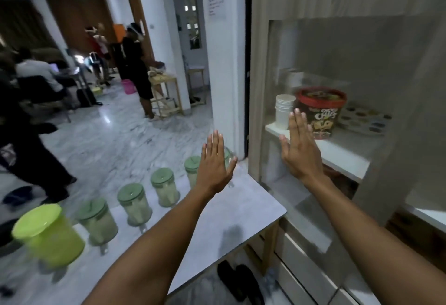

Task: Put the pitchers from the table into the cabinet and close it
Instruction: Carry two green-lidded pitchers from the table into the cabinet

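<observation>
Head view: clear pitchers [135, 204], green lids, tabletop row.

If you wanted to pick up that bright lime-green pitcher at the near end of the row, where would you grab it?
Probably around the body of the lime-green pitcher, just under the lid, coming from the near side. It stands upright on the table with open space in front. Blur hides any handle, so a wrap-around grip looks safest. Both the left hand and right hand are empty.

- grey table [243, 210], left of cabinet
- on it: row of four green-lidded pitchers [135, 204] running near-left to far-right, lime-green container [48, 234] nearest left
- cabinet shelf [342, 150]: stacked white cups [284, 111], red-lidded tub [321, 112], tray of small pots [366, 118] far right
</observation>
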